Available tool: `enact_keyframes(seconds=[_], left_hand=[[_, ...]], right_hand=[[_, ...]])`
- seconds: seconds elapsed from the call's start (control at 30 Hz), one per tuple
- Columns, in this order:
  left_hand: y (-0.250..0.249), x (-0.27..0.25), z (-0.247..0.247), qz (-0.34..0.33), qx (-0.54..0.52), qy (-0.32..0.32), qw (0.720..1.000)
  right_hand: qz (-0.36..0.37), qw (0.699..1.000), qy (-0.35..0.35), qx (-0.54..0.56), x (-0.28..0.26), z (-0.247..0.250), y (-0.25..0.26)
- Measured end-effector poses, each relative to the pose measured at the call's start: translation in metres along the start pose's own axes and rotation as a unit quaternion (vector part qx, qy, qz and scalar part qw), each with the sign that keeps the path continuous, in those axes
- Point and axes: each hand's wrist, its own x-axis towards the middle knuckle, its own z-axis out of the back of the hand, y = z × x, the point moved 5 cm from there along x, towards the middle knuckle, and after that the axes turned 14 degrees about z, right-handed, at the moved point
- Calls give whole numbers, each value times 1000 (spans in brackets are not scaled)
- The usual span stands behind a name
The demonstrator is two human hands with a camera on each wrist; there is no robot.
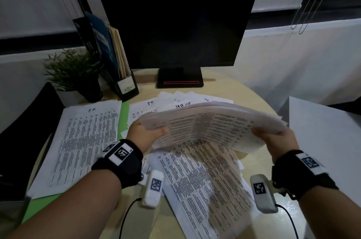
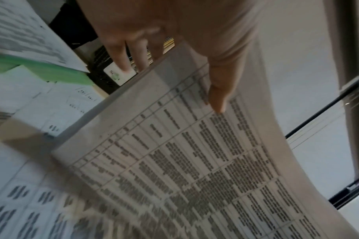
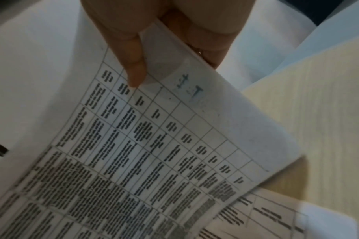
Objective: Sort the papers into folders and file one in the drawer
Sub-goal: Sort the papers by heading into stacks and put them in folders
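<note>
I hold a thick stack of printed table sheets (image 1: 213, 121) lifted and bowed above the desk. My left hand (image 1: 154, 131) pinches its left edge and my right hand (image 1: 263, 133) pinches its right edge. In the left wrist view the thumb (image 2: 217, 97) lies on the top sheet (image 2: 174, 153), with the fingers (image 2: 121, 56) below it. The right wrist view shows the thumb (image 3: 133, 67) on a sheet (image 3: 153, 145) with "IT" handwritten on it. More printed sheets (image 1: 205, 184) lie loose under the stack. A pile marked "HR" (image 1: 84, 141) rests on a green folder (image 1: 125, 117) at the left.
A dark monitor (image 1: 175, 29) stands at the back of the round wooden desk (image 1: 259, 102). A black file holder (image 1: 127, 86) with folders and a potted plant (image 1: 72, 70) stand at the back left. A white block (image 1: 322, 141) is at the right, a black object (image 1: 25, 131) at the left.
</note>
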Motion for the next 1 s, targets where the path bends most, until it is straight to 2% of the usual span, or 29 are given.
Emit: enact_keyframes(seconds=[0.07, 0.13, 0.17, 0.23, 0.27, 0.3, 0.33, 0.43, 0.53, 0.57, 0.63, 0.7, 0.73, 0.8, 0.83, 0.9, 1.0], left_hand=[[-12, -7, 7, -39, 64, -88, 993], [-35, -21, 14, -137, 174, -196, 955], [-47, -31, 11, -202, 231, -227, 925], [-68, -49, -8, -311, 383, -248, 834], [-75, -56, -22, -330, 463, -234, 788], [-78, -59, -36, -330, 524, -207, 757], [-78, -60, -47, -322, 561, -174, 743], [-84, -66, -67, -332, 547, -71, 765], [-92, -72, -66, -354, 487, -62, 796], [-94, -71, -60, -350, 445, -71, 821], [-96, -69, -43, -320, 319, -84, 888], [-91, -63, -20, -274, 181, -82, 941], [-86, -58, -8, -240, 129, -73, 959], [-72, -44, 14, -181, 57, -50, 981], [-63, -35, 28, -154, 43, -49, 986], [-39, -15, 60, -95, 52, -64, 992], [0, 12, 112, -13, 92, -69, 993]], right_hand=[[11, 1000, -10, -16, 0, 2, 6], [21, 999, -8, -33, -1, 1, 15], [31, 999, -3, -42, -2, 0, 21], [65, 996, 18, -56, -5, -3, 33], [86, 994, 33, -64, -7, -6, 40], [108, 990, 49, -71, -10, -10, 48], [130, 986, 66, -77, -12, -13, 55], [207, 969, 83, -103, -15, -20, 79], [231, 966, 15, -115, -12, -12, 91], [220, 967, -22, -129, -8, -6, 88], [146, 976, -64, -145, 1, 1, 67], [45, 993, -16, -106, -3, -11, 47], [-8, 997, 36, -64, -12, -27, 38], [-81, 985, 154, 0, -39, -68, 29], [-86, 977, 195, 0, -52, -89, 28], [-74, 968, 237, -43, -73, -124, 20], [-72, 935, 303, -169, -102, -176, 12]])
